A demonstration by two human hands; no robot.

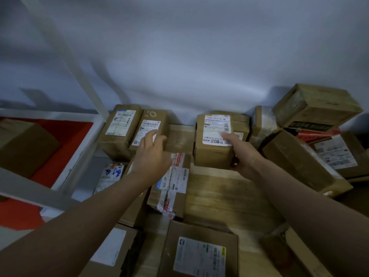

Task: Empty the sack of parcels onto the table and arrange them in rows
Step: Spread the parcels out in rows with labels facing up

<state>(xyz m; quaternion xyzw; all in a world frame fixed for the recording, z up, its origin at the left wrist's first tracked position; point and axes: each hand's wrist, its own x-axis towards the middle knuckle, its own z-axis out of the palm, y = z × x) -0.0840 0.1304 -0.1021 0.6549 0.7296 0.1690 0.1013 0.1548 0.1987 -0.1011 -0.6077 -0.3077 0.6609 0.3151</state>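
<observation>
1. Arranging the parcels in rows is the step in hand; I see no sack, so the emptying seems to be finished.
2. The right hand [238, 154] grasps a labelled box [214, 141] at its near right corner, thumb on the white label, at the back of the wooden bench [219, 194].
3. The left hand [152, 151] is released, its fingers spread over a narrow box [149, 131] that stands beside another box [119, 126] near the wall.
4. A gap is open between the two back boxes. The next move probably calls for sliding the held box left, to close the row.
5. At right, a heap of boxes [311, 136] is not yet sorted.
</observation>
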